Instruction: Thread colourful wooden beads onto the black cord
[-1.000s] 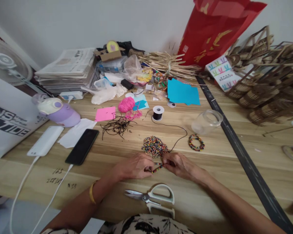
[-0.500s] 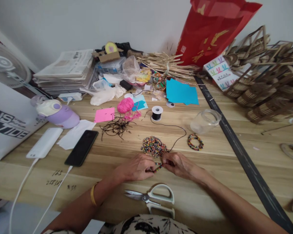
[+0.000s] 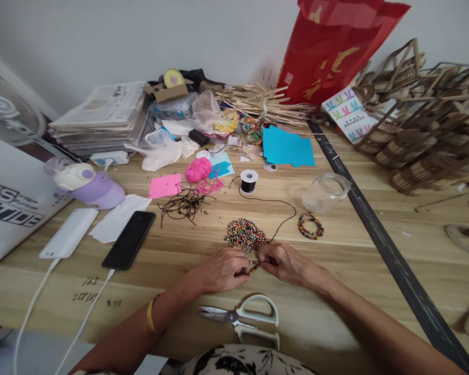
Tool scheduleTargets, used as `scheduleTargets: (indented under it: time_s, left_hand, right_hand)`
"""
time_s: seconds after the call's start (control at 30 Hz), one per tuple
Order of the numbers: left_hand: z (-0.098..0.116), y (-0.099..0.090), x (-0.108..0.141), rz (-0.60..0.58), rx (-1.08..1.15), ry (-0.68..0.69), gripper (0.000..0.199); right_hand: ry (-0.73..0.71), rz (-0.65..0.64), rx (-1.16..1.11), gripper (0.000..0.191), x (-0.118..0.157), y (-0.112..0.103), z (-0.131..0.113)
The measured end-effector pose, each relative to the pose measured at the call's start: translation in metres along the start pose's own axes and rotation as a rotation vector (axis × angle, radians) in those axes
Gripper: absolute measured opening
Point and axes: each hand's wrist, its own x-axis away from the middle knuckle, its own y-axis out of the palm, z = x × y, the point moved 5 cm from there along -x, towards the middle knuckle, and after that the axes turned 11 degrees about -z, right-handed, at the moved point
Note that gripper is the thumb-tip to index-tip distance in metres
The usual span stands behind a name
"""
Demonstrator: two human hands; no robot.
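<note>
Between my two hands is a short string of coloured beads (image 3: 254, 267). My left hand (image 3: 227, 269) is closed, its fingertips pinching the left part of the string. From the right, my right hand (image 3: 280, 263) pinches the other end near the black cord. Just beyond my fingers lies a pile of loose multicoloured beads (image 3: 245, 234). The black cord (image 3: 287, 221) runs from my right hand back to a white-rimmed spool (image 3: 249, 180). A coiled bead bracelet (image 3: 311, 226) rests to the right of the pile. Scissors (image 3: 238, 316) with white handles lie in front of my hands.
A clear jar (image 3: 324, 192) stands at right, near a dark strip (image 3: 371, 232) on the table. Left are a phone (image 3: 128, 239), a power bank (image 3: 68, 233) and cut black cords (image 3: 183, 203). Pink yarn (image 3: 198, 170), blue paper (image 3: 288, 147) and woven baskets (image 3: 408, 140) sit farther back.
The whole view has shifted slightly. Both hands keep their pinch on the bead string, with hardly any visible movement.
</note>
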Motion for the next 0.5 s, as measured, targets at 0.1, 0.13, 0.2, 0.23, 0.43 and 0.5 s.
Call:
scheduleTargets:
  time_s: [0.1, 0.13, 0.2, 0.23, 0.43, 0.5]
  left_hand:
    - [0.0007, -0.0012, -0.0006, 0.009, -0.005, -0.008, 0.01]
    - [0.0009, -0.0014, -0.0008, 0.012, -0.005, -0.011, 0.01]
    - [0.0009, -0.0012, -0.0013, 0.019, -0.002, -0.018, 0.011]
    - [0.0007, -0.0007, -0.0015, 0.023, -0.001, -0.023, 0.011]
    - [0.0, 0.0049, -0.003, 0.067, -0.011, -0.037, 0.011]
    - [0.0, 0.0067, -0.0038, 0.074, -0.022, -0.042, 0.011]
  right_hand:
    - [-0.002, 0.009, -0.004, 0.01, -0.0001, -0.0006, -0.0012]
    - [-0.002, 0.014, -0.002, 0.01, -0.0002, -0.001, -0.0017]
    - [-0.005, 0.02, 0.007, 0.011, -0.0002, -0.0018, -0.0026]
    - [-0.007, 0.021, 0.011, 0.01, -0.0002, -0.0021, -0.0029]
    - [-0.013, 0.014, 0.004, 0.009, 0.0001, -0.0015, -0.0011]
    - [-0.014, 0.016, 0.0, 0.01, 0.0001, -0.0008, 0.0]
